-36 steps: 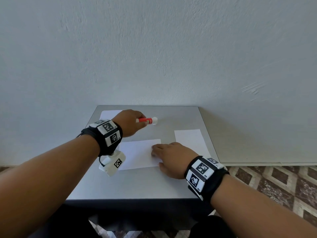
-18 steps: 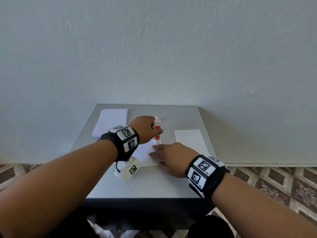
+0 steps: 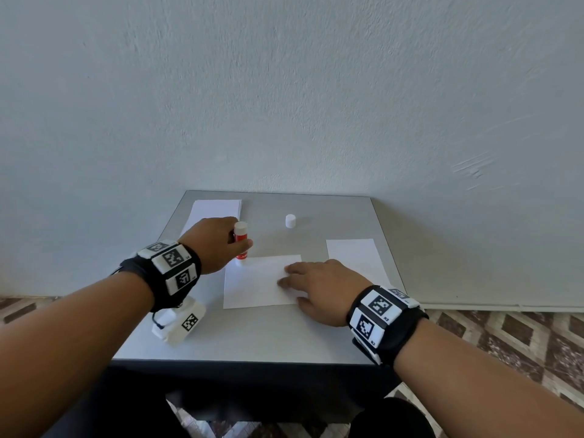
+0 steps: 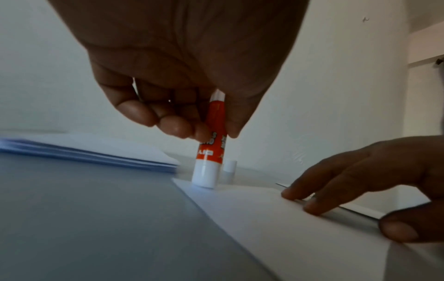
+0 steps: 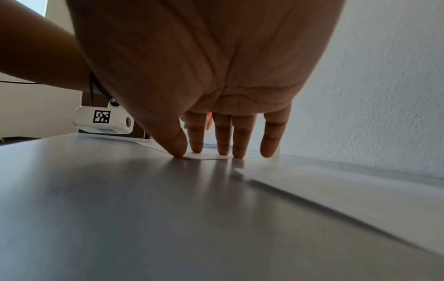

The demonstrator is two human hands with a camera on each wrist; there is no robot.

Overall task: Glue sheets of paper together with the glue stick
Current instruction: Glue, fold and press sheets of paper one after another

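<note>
upright, left hand (image 3: 218, 241) grips glue stick (image 3: 240, 245) on sheet (image 3: 256, 286); right hand (image 3: 319, 289) presses flat, fingers straight.

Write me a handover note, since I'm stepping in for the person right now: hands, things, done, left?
Left hand: grips the uncapped glue stick upright, tip down on the far left corner of the middle sheet.
Right hand: fingers flat, pressing that sheet's right edge to the table.
Cap stands farther back; paper stack far left; single sheet to the right.
Done: stick uncapped, sheet pinned.
Left: spread glue, lay another sheet on, press.
</note>
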